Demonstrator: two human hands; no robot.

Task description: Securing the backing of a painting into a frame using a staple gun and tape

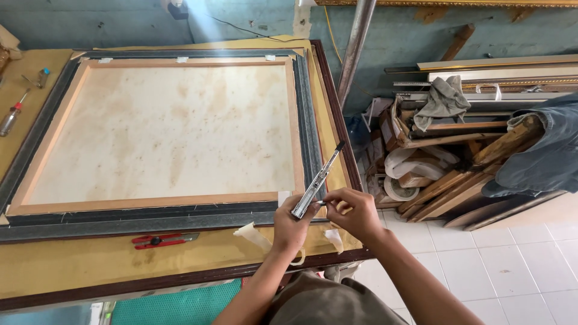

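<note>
- Left hand [293, 224] grips a utility knife [317, 180] at the worktop's [72, 265] near right corner; right hand [355, 212] fingers pinch at its lower end.
- Picture frame [150, 216] lies face down, backing board [162, 129] fitted, tape bits along its top edge.
- No cutting under way yet; the knife seems in preparation.

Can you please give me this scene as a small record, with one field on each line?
Place: framing workshop, yellow-topped work table
Main piece: large picture frame lying face down, pale backing board inside a dark moulding
Left hand: holds a long silver utility knife, tip pointing up and away
Right hand: fingers at the lower end of the knife
On table: red-handled tool near the front edge, screwdriver at far left
Floor at right: pile of wood offcuts, tape roll, grey cloth
</note>
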